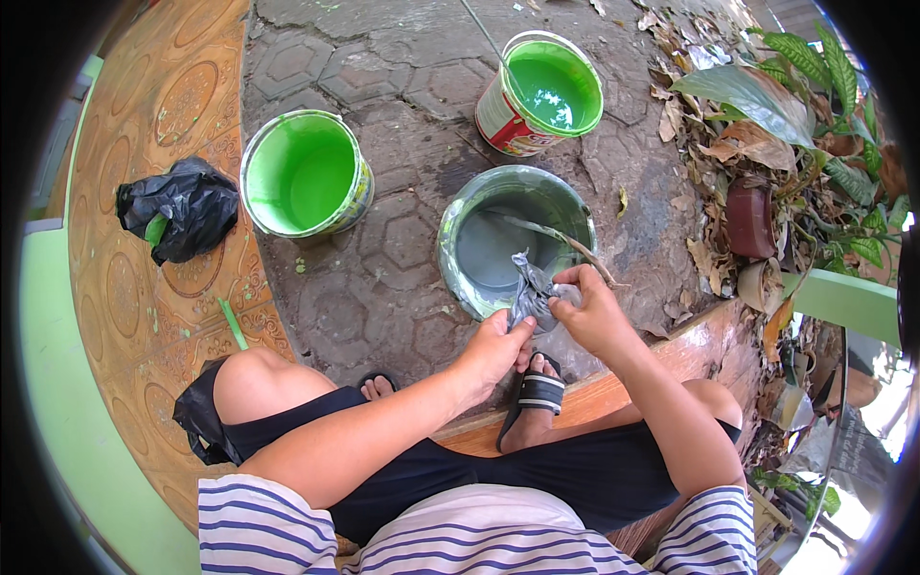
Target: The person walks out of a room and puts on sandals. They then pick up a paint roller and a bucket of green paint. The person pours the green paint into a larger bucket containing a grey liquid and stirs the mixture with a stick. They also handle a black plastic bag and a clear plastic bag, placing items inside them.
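Holding: both hands were closed on a small crumpled plastic bag (533,292), smeared grey, over the near rim of the grey paint bucket (516,238).
Left hand (497,347): I saw it pinching the bag's lower end between thumb and fingers.
Right hand (591,311): it was clenched around the bag's upper side, the twisted neck sticking up beside it.
Bag handling: I judged it light, limp and thin, probably slick with wet paint and easy to tear; the gathered neck looked the firmest place to grip.
Bucket contents: grey paint, with a stick (556,236) lying across from the far wall to the right rim.
Neighbours: an open green bucket (305,174) to the left, well apart; a green paint can (544,91) beyond, near the grey bucket's far rim.
Ground: hexagonal paving (383,259); patterned tiles further left carrying a black bag (182,206).
Edges: dry leaves and plants (767,105) crowded the right side; my sandalled foot (537,398) sat just below the hands.
Open room: mostly between the two buckets.
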Motion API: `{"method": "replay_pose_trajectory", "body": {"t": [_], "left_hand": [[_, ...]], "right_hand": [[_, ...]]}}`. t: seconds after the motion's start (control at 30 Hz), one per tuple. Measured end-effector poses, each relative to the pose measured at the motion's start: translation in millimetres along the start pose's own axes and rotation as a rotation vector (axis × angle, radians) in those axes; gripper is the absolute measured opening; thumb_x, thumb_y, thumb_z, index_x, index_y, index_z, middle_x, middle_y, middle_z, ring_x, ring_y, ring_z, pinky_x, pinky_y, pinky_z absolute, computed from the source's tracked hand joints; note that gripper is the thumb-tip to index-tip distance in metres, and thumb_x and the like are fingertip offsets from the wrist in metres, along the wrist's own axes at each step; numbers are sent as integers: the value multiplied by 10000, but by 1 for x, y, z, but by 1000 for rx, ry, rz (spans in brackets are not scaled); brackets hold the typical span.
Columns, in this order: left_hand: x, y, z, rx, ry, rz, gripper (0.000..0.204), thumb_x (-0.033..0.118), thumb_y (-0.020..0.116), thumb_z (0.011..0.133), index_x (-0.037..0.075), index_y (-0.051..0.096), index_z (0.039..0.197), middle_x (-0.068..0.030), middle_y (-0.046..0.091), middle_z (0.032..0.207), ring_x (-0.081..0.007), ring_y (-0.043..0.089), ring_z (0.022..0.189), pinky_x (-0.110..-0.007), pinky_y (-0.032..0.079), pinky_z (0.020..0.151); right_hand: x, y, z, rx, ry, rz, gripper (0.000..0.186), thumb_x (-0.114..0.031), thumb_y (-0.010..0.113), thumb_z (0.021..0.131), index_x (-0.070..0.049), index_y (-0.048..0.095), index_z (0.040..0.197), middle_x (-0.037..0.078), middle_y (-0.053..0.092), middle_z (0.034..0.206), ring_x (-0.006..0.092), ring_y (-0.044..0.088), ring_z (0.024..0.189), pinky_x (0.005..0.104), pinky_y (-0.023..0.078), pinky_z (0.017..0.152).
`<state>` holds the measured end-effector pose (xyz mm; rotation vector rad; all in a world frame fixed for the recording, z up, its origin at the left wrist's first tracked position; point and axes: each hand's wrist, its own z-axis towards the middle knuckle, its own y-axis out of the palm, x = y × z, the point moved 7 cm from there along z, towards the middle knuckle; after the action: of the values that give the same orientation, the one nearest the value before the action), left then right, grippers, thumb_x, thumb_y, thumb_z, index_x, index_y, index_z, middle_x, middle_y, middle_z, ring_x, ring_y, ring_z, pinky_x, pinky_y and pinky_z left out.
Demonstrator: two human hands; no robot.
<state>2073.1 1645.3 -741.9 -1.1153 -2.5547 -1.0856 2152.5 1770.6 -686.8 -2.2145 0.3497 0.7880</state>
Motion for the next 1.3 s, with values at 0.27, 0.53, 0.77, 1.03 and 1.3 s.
{"method": "replay_pose_trajectory", "body": {"t": [0.27, 0.53, 0.77, 1.03, 1.3], "left_hand": [[2, 7, 0, -20, -12, -61, 143, 116, 402, 1004, 64, 516, 1075, -66, 611, 896, -131, 593, 703, -265, 465, 583], [4, 7, 2, -33, 61, -73, 203, 9, 365, 950, 55, 501, 1093, -67, 586, 919, -132, 581, 725, -262, 458, 598], [3, 4, -2, -1, -96, -109, 162, 184, 458, 952, 73, 518, 1053, -59, 568, 902, -133, 570, 737, -284, 444, 602], [2, 11, 1, -117, -50, -125, 312, 400, 479, 1004, 93, 527, 1039, -29, 540, 885, -119, 557, 759, -268, 447, 615], [5, 16, -4, -51, -34, -196, 180, 276, 411, 1043, 110, 481, 1042, -4, 497, 837, -102, 490, 692, -261, 421, 602]], "right_hand": [[1, 5, -2, -6, -138, -70, 414, -193, 714, 826, -1, 511, 1131, 230, 655, 999, 308, 648, 978, 385, 486, 833], [-3, 13, -7, -113, 26, -124, 469, -245, 713, 840, -25, 478, 1180, 246, 658, 974, 339, 656, 949, 415, 488, 821], [8, 14, -1, -23, -65, -34, 391, -178, 689, 842, 0, 512, 1142, 253, 643, 1021, 327, 630, 1021, 395, 467, 880], [-9, 15, -9, -60, 41, 116, 322, -120, 659, 850, 42, 537, 1099, 189, 669, 934, 239, 665, 836, 351, 513, 742], [-2, 15, -8, -25, -5, 79, 249, -132, 677, 855, 38, 607, 1023, 165, 689, 911, 202, 664, 808, 347, 511, 725]]}}
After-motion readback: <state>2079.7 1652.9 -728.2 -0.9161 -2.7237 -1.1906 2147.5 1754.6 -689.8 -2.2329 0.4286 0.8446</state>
